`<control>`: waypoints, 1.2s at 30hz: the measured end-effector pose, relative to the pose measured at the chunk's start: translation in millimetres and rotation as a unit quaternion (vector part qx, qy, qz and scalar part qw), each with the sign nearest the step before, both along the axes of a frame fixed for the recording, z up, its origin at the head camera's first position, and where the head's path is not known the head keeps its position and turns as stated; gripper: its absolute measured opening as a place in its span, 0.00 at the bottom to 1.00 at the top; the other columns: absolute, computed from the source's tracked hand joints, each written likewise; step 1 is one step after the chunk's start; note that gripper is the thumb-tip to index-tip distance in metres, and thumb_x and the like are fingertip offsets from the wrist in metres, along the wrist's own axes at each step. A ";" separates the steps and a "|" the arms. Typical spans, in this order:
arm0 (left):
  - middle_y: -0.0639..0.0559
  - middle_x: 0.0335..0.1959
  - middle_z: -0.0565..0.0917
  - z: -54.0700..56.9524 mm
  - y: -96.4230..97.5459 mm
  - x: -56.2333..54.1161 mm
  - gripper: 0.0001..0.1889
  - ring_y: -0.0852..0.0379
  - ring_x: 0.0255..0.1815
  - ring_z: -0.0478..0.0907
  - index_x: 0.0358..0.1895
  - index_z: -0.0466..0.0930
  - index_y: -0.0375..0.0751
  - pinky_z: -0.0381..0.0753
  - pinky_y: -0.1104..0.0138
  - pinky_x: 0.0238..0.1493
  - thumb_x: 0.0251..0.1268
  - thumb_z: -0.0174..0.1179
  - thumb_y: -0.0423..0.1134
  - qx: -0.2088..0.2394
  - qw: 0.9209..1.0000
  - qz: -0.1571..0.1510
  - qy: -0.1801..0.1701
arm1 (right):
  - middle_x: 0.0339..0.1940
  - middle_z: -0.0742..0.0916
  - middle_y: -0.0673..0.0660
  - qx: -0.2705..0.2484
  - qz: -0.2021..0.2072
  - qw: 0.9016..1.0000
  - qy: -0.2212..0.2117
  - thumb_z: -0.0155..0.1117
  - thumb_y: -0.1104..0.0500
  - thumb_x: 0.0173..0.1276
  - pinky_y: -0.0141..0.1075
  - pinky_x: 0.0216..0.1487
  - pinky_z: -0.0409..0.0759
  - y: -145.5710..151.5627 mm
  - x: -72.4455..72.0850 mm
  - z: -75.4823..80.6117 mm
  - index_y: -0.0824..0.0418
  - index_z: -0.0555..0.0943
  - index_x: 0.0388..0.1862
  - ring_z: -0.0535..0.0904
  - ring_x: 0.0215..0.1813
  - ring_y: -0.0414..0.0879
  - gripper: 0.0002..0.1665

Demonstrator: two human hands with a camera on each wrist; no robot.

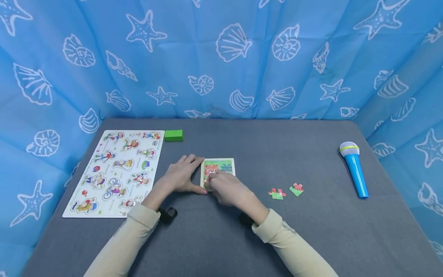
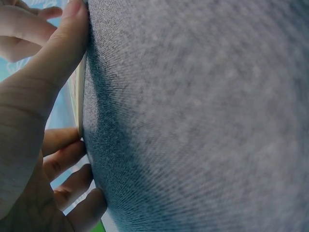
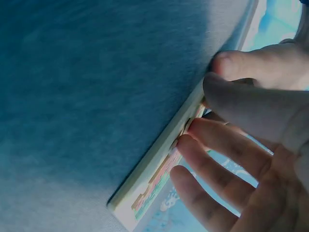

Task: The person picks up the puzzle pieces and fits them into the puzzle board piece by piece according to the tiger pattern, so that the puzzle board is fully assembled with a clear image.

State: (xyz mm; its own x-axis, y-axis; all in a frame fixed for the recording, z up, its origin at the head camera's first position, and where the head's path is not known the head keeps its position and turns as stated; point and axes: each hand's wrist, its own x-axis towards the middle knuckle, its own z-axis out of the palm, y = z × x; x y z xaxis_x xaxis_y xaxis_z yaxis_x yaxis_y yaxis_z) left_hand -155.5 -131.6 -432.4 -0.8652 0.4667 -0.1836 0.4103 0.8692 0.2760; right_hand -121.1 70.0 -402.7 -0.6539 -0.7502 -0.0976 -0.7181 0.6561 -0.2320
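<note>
A small square jigsaw board (image 1: 202, 173) with a pale frame and an orange animal on green lies on the grey table. My left hand (image 1: 181, 175) holds its left side, thumb at the near corner and index finger at the far corner. The left wrist view shows the other left fingers (image 2: 75, 183) resting on the table. Over the board, my right hand (image 1: 226, 188) presses puzzle pieces with extended fingertips; its fingers (image 3: 217, 145) meet raised piece edges. The hand hides the board's near right part. Two loose puzzle pieces (image 1: 277, 194) (image 1: 296, 189) lie to the right.
At the left lies a large white picture board (image 1: 112, 173) with several figures. A green block (image 1: 174, 135) touches its far right corner. A blue toy microphone (image 1: 354, 171) lies at the far right. Behind the table hangs a blue shell-patterned curtain (image 1: 221, 77).
</note>
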 end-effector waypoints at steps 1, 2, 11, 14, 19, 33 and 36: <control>0.44 0.70 0.72 0.4 -0.1 -0.5 0.61 0.44 0.64 0.71 0.80 0.60 0.45 0.80 0.45 0.50 0.45 0.72 0.74 0.001 1.000 0.000 0.001 | 0.40 0.88 0.53 0.003 -0.003 1.000 -0.007 0.68 0.65 0.70 0.42 0.52 0.82 -0.1 -0.5 1.6 0.55 0.91 0.41 0.83 0.42 0.47 0.08; 0.43 0.69 0.72 0.6 -0.4 -0.9 0.61 0.44 0.64 0.72 0.80 0.60 0.45 0.80 0.45 0.49 0.45 0.72 0.74 0.001 1.000 -0.002 0.004 | 0.41 0.88 0.53 0.008 -0.005 1.000 -0.013 0.69 0.64 0.69 0.42 0.52 0.82 -0.1 -1.1 2.7 0.55 0.91 0.42 0.83 0.42 0.47 0.07; 0.43 0.71 0.71 2.0 1.4 -2.1 0.61 0.44 0.66 0.70 0.81 0.58 0.46 0.80 0.43 0.52 0.47 0.71 0.75 -0.004 1.000 0.000 -0.006 | 0.61 0.87 0.53 0.031 -0.015 0.998 -0.056 0.71 0.55 0.70 0.53 0.68 0.75 9.2 2.1 5.7 0.52 0.86 0.60 0.80 0.64 0.53 0.20; 0.44 0.71 0.71 2.4 1.9 -2.2 0.61 0.44 0.67 0.70 0.81 0.58 0.46 0.80 0.42 0.53 0.46 0.70 0.75 -0.007 1.000 0.001 -0.011 | 0.73 0.80 0.53 0.018 -0.033 0.994 -0.102 0.69 0.54 0.72 0.62 0.72 0.69 17.5 3.0 5.2 0.51 0.82 0.67 0.70 0.76 0.57 0.25; 0.43 0.71 0.71 2.3 1.7 -2.1 0.61 0.44 0.67 0.70 0.81 0.58 0.46 0.79 0.41 0.54 0.46 0.70 0.76 -0.009 1.000 0.000 -0.015 | 0.80 0.72 0.56 0.005 -0.016 0.993 -0.115 0.66 0.53 0.74 0.65 0.71 0.66 32.0 2.6 7.0 0.50 0.78 0.72 0.63 0.80 0.61 0.28; 0.43 0.71 0.71 1.4 1.3 -2.1 0.61 0.45 0.66 0.70 0.81 0.58 0.46 0.79 0.42 0.54 0.46 0.70 0.76 -0.006 1.000 -0.002 -0.015 | 0.71 0.80 0.61 -0.006 -0.074 0.994 -0.075 0.69 0.55 0.71 0.65 0.66 0.72 105.7 3.6 17.3 0.54 0.81 0.67 0.72 0.73 0.62 0.26; 0.44 0.70 0.71 1.3 1.5 -1.8 0.61 0.45 0.66 0.70 0.81 0.58 0.46 0.79 0.42 0.54 0.46 0.70 0.76 -0.005 1.000 -0.003 -0.014 | 0.69 0.81 0.62 -0.002 -0.087 0.994 -0.069 0.70 0.55 0.71 0.64 0.63 0.74 122.6 6.1 15.2 0.54 0.82 0.67 0.74 0.70 0.62 0.25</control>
